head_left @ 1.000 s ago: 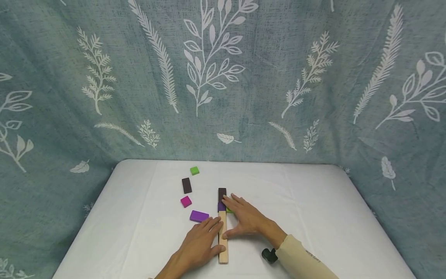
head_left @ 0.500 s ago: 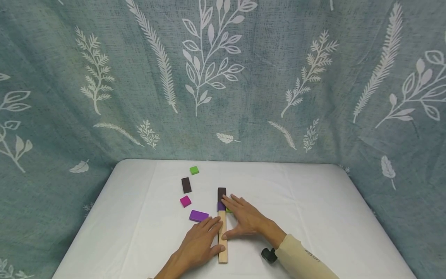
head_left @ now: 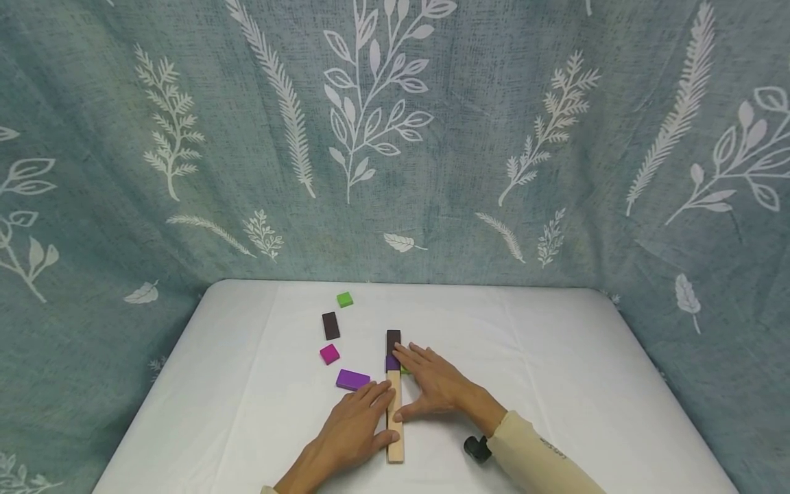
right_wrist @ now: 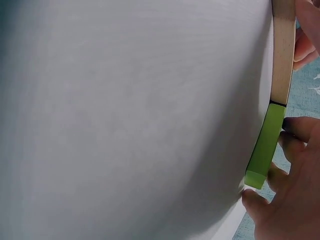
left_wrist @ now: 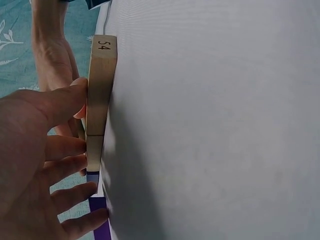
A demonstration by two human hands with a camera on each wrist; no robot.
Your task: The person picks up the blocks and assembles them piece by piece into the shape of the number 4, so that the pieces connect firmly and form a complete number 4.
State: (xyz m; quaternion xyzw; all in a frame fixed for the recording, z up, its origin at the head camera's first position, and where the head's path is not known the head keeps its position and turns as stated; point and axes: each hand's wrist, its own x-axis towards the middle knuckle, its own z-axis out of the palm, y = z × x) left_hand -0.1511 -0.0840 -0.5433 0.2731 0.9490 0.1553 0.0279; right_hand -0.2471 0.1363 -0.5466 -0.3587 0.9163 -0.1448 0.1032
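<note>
On a white counter (head_left: 555, 377), the left hand (head_left: 353, 425) and right hand (head_left: 437, 384), fingers spread, gripping nothing, touch a row of blocks (head_left: 396, 451) between them; uneven pressure could skew it.

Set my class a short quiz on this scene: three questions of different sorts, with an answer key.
1. True or false: in the head view, the magenta block lies nearer the person than the small bright green block.
2. What forms the far end of the row of blocks? A) wooden block B) dark brown block C) magenta block
3. Which hand is nearer the bright purple block?

Key: 1. True. 2. B. 3. The left hand.
</note>
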